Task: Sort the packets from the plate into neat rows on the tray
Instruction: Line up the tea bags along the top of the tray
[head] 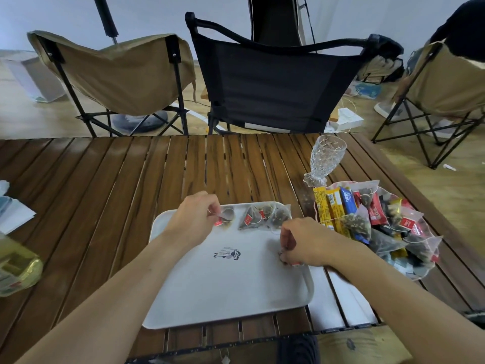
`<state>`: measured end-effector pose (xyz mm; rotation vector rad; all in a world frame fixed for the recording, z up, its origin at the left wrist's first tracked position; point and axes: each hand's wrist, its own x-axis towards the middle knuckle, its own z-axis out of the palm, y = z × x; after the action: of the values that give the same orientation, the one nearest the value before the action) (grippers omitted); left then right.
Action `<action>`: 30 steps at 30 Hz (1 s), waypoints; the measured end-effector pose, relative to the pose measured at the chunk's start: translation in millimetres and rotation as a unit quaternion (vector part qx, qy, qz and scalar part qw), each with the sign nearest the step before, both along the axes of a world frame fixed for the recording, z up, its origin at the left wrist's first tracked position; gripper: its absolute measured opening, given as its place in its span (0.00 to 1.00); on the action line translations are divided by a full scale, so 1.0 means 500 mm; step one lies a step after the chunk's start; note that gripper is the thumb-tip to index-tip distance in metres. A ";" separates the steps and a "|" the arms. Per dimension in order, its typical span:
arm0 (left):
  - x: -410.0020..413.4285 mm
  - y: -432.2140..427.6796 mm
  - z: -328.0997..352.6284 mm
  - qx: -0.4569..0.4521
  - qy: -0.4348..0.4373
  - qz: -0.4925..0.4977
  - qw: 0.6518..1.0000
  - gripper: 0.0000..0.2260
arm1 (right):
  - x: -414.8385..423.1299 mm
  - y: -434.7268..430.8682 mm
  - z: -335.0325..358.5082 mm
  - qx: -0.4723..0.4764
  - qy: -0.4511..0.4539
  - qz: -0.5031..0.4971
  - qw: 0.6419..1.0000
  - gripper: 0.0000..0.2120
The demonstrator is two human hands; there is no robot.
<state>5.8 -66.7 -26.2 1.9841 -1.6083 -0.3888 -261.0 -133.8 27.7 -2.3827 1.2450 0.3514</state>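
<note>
Above tray [210,285], left hand [195,215], right hand [304,241], 1 pinched packet [227,216] each

The white tray [228,285] lies flat, a small logo at its middle. Along its far edge sits a row of three clear pyramid tea packets [256,215] with red tags. The left hand [195,219] pinches the leftmost packet [227,216]. The right hand [305,243] grips a fourth packet [284,256] near the tray's right edge. Just right of the tray, the clear wavy-rimmed plate [420,277] holds a heap [367,219] of yellow, blue, red and clear packets.
</note>
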 end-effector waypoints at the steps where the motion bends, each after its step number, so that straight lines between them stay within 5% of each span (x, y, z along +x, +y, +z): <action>1: -0.004 -0.007 -0.002 -0.004 0.003 -0.004 1.000 0.13 | 0.000 -0.001 -0.001 0.000 -0.002 0.002 1.000 0.11; 12: -0.034 -0.012 0.010 0.021 -0.070 0.040 0.997 0.12 | 0.001 0.001 0.004 -0.015 -0.016 -0.007 1.000 0.11; 20: -0.044 0.019 0.005 0.134 -0.029 -0.016 0.990 0.09 | 0.001 0.009 0.016 -0.031 0.012 -0.015 0.999 0.12; 30: -0.070 -0.014 -0.003 0.121 -0.058 -0.005 0.991 0.08 | -0.003 -0.004 0.017 -0.074 0.046 -0.040 0.995 0.11</action>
<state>-29.1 -74.0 -28.0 2.2147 -1.7114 -0.5021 -262.3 -136.1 36.5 -2.4552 1.4519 0.3591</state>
